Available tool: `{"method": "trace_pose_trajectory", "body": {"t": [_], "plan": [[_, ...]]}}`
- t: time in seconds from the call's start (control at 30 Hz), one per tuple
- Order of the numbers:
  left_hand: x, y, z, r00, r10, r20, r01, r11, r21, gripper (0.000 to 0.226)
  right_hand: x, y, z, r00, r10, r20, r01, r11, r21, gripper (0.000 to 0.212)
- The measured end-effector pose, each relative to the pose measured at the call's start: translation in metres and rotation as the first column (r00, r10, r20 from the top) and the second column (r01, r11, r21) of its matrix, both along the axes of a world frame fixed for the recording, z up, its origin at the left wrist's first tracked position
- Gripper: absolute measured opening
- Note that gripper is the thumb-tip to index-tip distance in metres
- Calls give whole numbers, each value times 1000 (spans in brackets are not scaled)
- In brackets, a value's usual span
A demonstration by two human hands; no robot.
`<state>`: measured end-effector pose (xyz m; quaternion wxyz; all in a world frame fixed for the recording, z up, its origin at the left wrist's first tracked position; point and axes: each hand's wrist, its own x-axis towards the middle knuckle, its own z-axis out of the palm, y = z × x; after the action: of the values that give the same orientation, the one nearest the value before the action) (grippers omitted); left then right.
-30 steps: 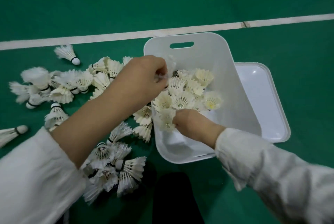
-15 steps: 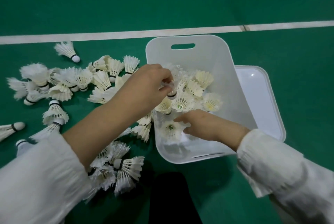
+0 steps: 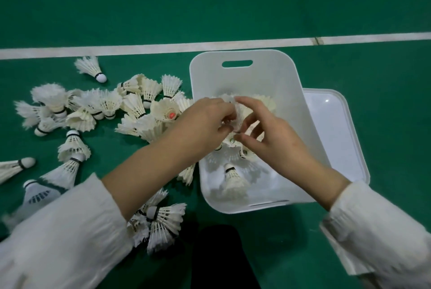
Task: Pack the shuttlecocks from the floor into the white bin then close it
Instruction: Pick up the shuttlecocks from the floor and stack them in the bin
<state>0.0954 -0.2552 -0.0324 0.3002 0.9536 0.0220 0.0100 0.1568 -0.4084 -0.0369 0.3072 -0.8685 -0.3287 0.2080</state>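
The white bin (image 3: 289, 83) stands open on the green floor, with several white shuttlecocks inside; one shuttlecock (image 3: 232, 179) lies alone near its front wall. Over the middle of the bin my left hand (image 3: 205, 125) is closed on a shuttlecock (image 3: 238, 111), and my right hand (image 3: 268, 134) touches the same shuttlecock with spread fingers. Many more shuttlecocks (image 3: 105, 106) lie scattered on the floor left of the bin, and a small cluster (image 3: 163, 221) sits by its front left corner. Both hands hide much of the pile in the bin.
The bin's white lid (image 3: 335, 130) lies flat on the floor, partly under the bin's right side. A white court line (image 3: 140, 47) crosses the floor behind the bin. A dark shape (image 3: 217, 258) sits at the bottom centre, close to the bin's front.
My right hand has risen from the bin's front floor to meet my left hand over the pile. A shuttlecock now lies alone near the front wall. The camera has shifted a little.
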Motion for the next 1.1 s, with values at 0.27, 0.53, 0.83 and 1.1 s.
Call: {"method": "trace_pose_trajectory", "body": {"t": [0.27,0.53,0.83,1.1], "plan": [[-10,10,13,982,-168,-82,179,971,158,25,9,-6,-7,979,121,166,-90,979,-185,11],[-44,81,25,896,-334,-293,439,767,468,35,-3,15,-74,963,267,39,-207,822,-530,19],[-65,129,19,843,-327,-428,521,697,492,27,-10,39,-90,935,353,-26,-283,703,-653,37],[-87,164,1,933,-127,-336,252,899,359,23,-17,89,30,892,435,123,-278,742,-611,27]]}}
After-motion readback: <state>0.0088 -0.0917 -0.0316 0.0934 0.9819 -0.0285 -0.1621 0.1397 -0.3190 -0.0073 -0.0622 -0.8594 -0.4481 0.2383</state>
